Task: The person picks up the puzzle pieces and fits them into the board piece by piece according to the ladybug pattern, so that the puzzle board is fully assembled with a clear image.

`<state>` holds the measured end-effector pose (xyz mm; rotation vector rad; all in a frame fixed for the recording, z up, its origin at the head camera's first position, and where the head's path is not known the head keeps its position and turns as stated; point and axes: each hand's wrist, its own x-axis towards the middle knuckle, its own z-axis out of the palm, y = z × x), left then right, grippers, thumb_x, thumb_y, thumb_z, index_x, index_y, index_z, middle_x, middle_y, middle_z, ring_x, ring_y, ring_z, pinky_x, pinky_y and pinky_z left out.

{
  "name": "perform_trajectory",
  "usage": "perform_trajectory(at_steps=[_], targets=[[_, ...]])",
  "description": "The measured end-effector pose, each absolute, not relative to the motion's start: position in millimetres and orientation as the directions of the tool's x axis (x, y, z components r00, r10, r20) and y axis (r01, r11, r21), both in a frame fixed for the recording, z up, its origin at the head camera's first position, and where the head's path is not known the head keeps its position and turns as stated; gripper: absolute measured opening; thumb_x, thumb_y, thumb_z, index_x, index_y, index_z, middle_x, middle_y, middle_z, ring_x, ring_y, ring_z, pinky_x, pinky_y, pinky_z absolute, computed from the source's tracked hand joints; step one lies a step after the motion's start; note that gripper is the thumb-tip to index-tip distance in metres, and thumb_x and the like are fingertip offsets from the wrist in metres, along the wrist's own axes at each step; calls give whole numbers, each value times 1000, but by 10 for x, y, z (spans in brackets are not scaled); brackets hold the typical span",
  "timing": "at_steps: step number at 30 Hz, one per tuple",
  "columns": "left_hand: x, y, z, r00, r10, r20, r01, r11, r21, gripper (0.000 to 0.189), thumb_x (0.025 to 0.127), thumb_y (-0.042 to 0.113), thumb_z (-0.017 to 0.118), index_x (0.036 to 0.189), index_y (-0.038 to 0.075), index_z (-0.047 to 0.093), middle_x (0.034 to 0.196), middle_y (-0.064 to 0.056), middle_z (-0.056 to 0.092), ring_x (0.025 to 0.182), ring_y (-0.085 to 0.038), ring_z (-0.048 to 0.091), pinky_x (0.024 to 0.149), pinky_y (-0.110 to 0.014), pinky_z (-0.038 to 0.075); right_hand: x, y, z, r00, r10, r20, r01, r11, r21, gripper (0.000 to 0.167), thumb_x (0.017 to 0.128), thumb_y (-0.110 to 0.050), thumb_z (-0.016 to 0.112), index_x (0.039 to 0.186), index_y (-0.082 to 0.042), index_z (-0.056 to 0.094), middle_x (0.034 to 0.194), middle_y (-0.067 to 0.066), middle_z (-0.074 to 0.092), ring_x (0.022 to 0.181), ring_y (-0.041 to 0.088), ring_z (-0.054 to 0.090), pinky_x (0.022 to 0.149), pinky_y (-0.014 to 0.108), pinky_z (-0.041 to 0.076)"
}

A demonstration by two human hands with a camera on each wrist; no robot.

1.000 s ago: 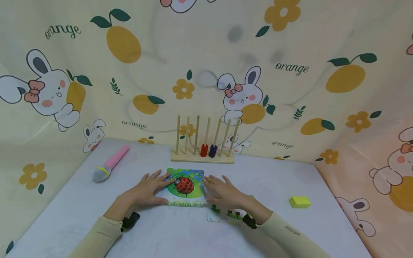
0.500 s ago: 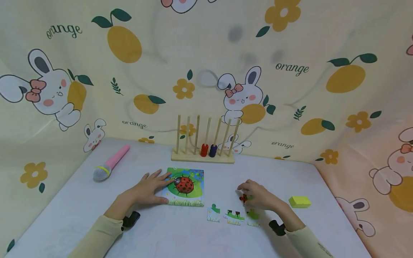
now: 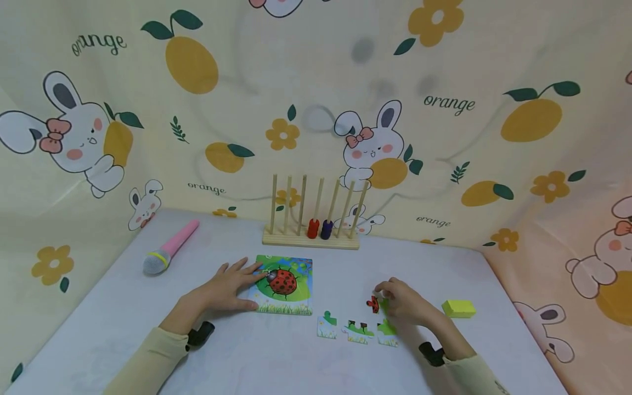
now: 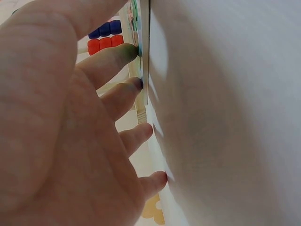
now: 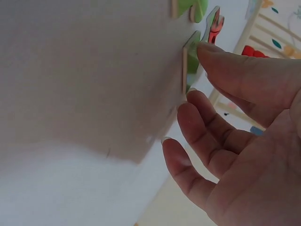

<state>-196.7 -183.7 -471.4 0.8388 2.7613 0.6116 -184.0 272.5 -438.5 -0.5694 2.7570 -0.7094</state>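
Note:
My left hand (image 3: 224, 288) lies with spread fingers over the left edge of a square ladybug puzzle (image 3: 288, 299). In the left wrist view, two fingertips touch the puzzle's edge, and the others meet the table. To the right, my right hand (image 3: 405, 304) pinches a green puzzle piece (image 5: 192, 59) between thumb and fingers, low at the table. A red spotted piece (image 3: 373, 304) lies just left of its fingertips. Nearer to me, a row holds a corner piece (image 3: 326, 327), a middle piece with dark legs (image 3: 358, 332) and a green-topped piece (image 3: 387, 333).
A wooden peg rack (image 3: 310, 240) with red and dark blue beads stands at the back. A pink toy microphone (image 3: 170, 247) lies at the left. A yellow-green block (image 3: 458, 309) sits to the right, beyond the right hand.
My right hand has left the ladybug puzzle's right side and moved right to the loose pieces, uncovering the row. It then shifted slightly further right. The left hand has stayed put.

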Motion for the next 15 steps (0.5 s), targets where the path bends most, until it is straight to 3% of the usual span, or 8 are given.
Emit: perform_trajectory(at_steps=[8,15], targets=[[-1976,-1834,-4727,-818,573,-52,498,750,434,79,85,56,71,148,14,50,161,-13,31,147,-49,14,107,-77,10,-1846,2769,-4400,-884,-458,-90,-357,787,-503,45,72,16,71,115,1,65,92,5,53,87,22,47,76,37,46],[-1969,-1835,-4718,-821,568,-56,493,755,432,79,85,56,71,148,15,50,161,-12,30,148,-49,13,108,-76,9,-1847,2773,-4400,-897,-428,-109,-319,799,-510,45,72,16,71,114,0,66,93,5,51,88,22,47,77,37,47]])
